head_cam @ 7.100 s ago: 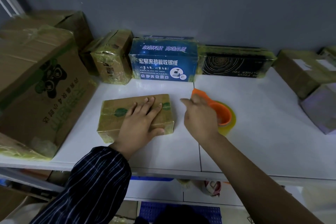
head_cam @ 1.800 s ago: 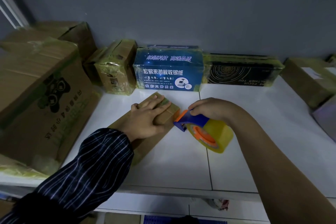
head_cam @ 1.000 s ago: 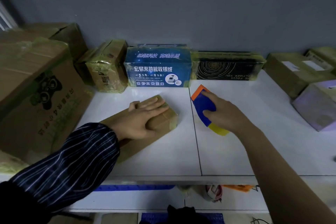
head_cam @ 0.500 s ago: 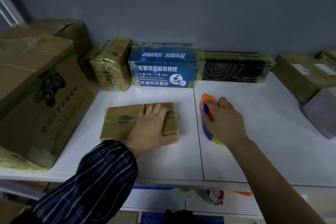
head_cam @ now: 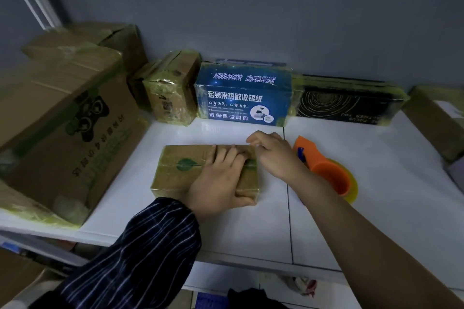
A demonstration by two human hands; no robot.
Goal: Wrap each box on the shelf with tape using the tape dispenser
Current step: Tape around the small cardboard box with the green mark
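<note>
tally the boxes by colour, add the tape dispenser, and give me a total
brown cardboard boxes: 6 (one mostly hidden behind the small taped one)
blue box: 1
black box: 1
pale box: 1 (only a sliver at the right edge)
tape dispenser: 1
total: 10

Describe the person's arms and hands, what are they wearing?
The left sleeve is long and dark, with thin pale stripes crossing in a check, and ends at the wrist. The right forearm is bare, no sleeve in view. Neither the left hand nor the right hand shows a glove, ring or watch.
</note>
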